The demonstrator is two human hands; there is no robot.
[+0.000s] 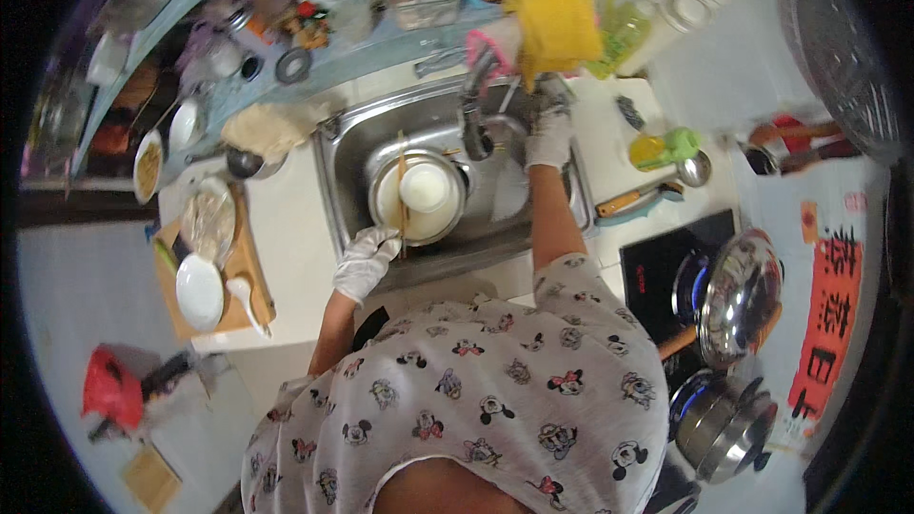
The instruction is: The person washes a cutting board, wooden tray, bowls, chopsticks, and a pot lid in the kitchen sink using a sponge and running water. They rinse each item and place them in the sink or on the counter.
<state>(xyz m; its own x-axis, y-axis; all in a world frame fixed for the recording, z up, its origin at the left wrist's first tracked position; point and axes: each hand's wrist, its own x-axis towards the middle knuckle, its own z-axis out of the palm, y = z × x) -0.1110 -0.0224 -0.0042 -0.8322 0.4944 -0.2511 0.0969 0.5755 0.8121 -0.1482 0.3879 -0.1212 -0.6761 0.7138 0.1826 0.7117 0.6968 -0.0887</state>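
My left hand (366, 262), in a white glove, has its fingers closed at the near left rim of a round metal basin (455, 218) in the sink. Cloudy pale liquid and a small white bowl (424, 187) are in the basin. Wooden chopsticks (402, 193) lie across it, their near ends beside my left fingertips. My right hand (550, 128), also in a white glove, reaches to the sink's far right corner, under a hanging yellow cloth (553, 18). Its fingers are blurred and partly hidden, so any hold is unclear. The faucet (477, 125) stands left of that hand.
A stainless steel sink (328, 178) surrounds the basin. Left, a wooden cutting board (250, 278) bears a white plate (200, 291) and spoon (243, 294). Right are a brush (620, 203), a ladle (692, 168), and a cooktop (643, 268) with a lidded pan (742, 293) and metal pot (721, 428).
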